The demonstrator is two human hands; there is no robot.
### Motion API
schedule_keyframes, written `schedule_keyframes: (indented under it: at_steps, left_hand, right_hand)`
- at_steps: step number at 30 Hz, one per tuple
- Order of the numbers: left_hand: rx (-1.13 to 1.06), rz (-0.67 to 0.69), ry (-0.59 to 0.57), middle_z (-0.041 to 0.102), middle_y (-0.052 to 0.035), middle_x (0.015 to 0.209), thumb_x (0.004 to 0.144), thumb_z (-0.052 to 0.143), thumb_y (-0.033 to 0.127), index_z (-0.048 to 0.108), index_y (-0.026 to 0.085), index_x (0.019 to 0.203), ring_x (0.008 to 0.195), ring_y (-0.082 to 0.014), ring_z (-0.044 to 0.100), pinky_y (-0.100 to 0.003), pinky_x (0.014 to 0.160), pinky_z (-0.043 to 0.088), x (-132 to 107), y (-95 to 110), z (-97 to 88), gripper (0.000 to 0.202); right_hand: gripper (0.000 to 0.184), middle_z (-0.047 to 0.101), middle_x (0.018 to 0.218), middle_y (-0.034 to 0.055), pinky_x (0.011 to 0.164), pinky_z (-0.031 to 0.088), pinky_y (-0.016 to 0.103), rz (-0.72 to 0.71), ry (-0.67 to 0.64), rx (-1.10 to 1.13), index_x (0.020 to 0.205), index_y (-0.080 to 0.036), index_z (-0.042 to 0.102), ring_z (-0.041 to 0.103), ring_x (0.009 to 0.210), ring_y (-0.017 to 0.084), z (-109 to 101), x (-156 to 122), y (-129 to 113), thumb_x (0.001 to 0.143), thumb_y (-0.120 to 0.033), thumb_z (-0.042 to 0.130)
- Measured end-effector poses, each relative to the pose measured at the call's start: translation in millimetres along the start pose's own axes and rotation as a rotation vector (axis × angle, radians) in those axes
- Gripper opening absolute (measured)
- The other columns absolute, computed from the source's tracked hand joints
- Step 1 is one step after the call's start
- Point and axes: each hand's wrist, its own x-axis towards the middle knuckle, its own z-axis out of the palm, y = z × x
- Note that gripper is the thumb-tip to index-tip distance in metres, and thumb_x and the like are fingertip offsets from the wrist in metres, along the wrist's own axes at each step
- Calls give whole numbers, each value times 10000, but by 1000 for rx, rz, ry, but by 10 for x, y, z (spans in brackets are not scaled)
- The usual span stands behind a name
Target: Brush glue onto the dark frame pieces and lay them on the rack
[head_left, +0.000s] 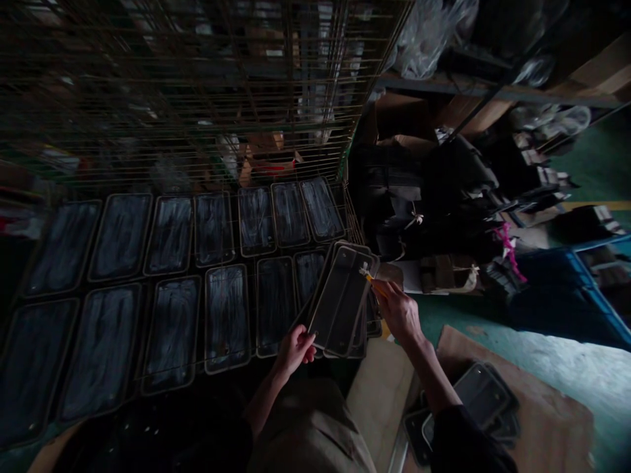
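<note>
My left hand (296,350) grips the lower corner of a small stack of dark phone-case-shaped panels (342,301), held tilted above the lap. My right hand (398,309) is closed on a small brush with a yellow handle (371,276), and its pale tip touches the upper edge of the top panel. Several more dark panels with streaky smeared surfaces (227,315) lie in two rows on a wire rack (353,220) just in front of me, to the left of the hands.
A wire cage shelf (197,85) rises behind the rack. More panels (480,401) are piled on a brown board (542,420) at lower right. Cardboard boxes, dark bundles and a blue crate (601,295) crowd the right side on a green floor.
</note>
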Motion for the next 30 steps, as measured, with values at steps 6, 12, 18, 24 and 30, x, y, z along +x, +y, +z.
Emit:
schedule_keyframes:
  at_steps: [6,12,18,24,30]
  left_hand:
    - [-7,-18,-4,634,8,532,716,650,622,430,196,778,372,-100,559,-152,334,326,-7,42,-3,483]
    - [-19,-28,-4,633,14,533,718,660,597,428,198,773,369,-98,560,-150,332,327,-5,54,-2,465]
    - [-18,-25,-9,631,17,533,731,663,570,433,194,770,376,-95,563,-151,339,345,-9,56,-19,442]
    - [-18,-39,-17,635,18,538,748,656,543,426,195,757,380,-88,560,-146,345,360,-22,90,-29,418]
    - [-38,-56,-28,626,27,524,745,674,526,433,193,756,380,-89,566,-145,352,360,-33,140,-46,411]
  right_hand:
    - [336,675,1002,54,614,427,240,14,36,51,1210,-238,621,634,748,148,-66,-59,-36,1002,-359,386]
    - [337,662,1041,66,617,412,242,-2,85,-58,1204,-232,624,629,801,161,60,217,99,1004,-342,376]
    - [319,648,971,54,587,404,240,-31,-65,-39,1220,-219,606,604,727,146,141,-220,-12,996,-310,398]
    - [312,656,966,50,622,445,244,-72,-272,22,1253,-247,580,614,746,156,183,-1056,-425,998,-269,401]
    - [282,671,968,46,656,489,238,-27,-320,231,1196,-259,606,643,757,149,84,-1179,-527,996,-296,411]
